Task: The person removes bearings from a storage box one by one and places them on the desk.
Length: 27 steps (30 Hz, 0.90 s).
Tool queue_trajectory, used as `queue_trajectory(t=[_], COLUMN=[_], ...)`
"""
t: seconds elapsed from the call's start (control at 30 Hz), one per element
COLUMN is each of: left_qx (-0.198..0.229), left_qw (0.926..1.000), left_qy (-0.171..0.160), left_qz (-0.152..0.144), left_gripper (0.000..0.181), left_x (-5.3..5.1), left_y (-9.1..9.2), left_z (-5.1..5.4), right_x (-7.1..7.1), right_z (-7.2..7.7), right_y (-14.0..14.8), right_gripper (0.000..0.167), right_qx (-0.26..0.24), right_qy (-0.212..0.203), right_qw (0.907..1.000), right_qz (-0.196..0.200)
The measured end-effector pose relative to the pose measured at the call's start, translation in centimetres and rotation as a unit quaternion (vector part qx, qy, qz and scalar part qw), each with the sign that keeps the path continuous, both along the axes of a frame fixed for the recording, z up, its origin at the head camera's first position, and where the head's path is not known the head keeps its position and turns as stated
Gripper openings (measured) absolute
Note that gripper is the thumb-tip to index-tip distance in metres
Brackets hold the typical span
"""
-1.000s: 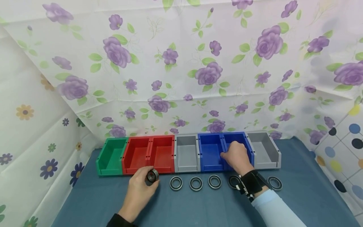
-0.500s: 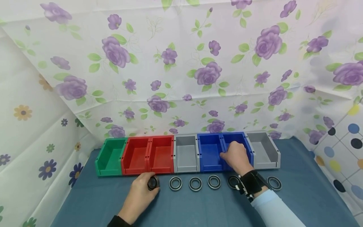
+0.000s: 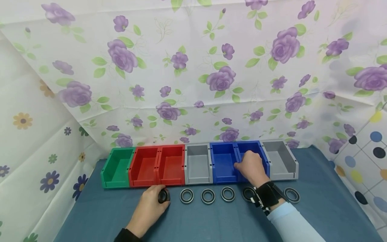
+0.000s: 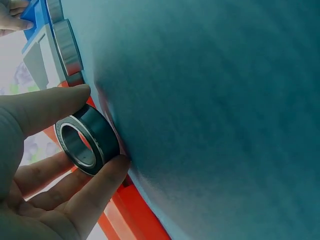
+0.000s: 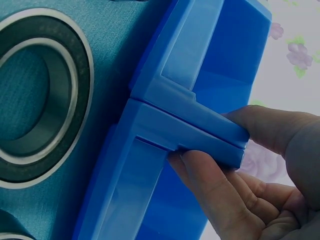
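Observation:
My left hand (image 3: 149,207) pinches a ball bearing (image 3: 163,195) in front of the red bins (image 3: 171,181). In the left wrist view the thumb is on one side of the bearing (image 4: 103,131) and fingertips are on the other; it stands on edge at the tabletop. My right hand (image 3: 252,167) grips the adjoining side walls of two blue bins (image 3: 225,179). The right wrist view has its thumb and fingers on either side of those walls (image 5: 187,120). Another bearing (image 3: 248,194) lies partly behind the right wrist.
A green bin (image 3: 116,184) ends the row at left, a grey bin (image 3: 282,176) at right, and another grey bin (image 3: 199,180) sits mid-row. Several bearings (image 3: 208,202) lie flat along the front of the row on the blue cloth (image 3: 193,225). Flowered sheeting (image 3: 193,67) hangs behind.
My left hand has brought the bearing slightly down toward the table and turned it a little. The right hand keeps its place on the blue bins.

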State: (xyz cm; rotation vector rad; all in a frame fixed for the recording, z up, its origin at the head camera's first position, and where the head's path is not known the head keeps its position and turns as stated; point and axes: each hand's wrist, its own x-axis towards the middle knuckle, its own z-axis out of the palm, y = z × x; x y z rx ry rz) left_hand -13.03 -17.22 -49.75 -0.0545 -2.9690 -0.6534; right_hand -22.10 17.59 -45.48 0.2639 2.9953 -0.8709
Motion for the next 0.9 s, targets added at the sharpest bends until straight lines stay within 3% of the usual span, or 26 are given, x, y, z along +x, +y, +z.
queue_trajectory(t=[0.9], left_qx=[-0.036], left_qw=[0.9983], left_qy=[-0.046], left_qz=[-0.009], left_gripper=[0.058], left_x=[-0.53], left_y=[0.27], left_z=[-0.02], right_x=[-0.06], right_z=[0.01], right_y=[-0.16], right_gripper=[0.047], right_qx=[-0.008], right_qy=[-0.013], right_qw=[0.9998], right_qz=[-0.010])
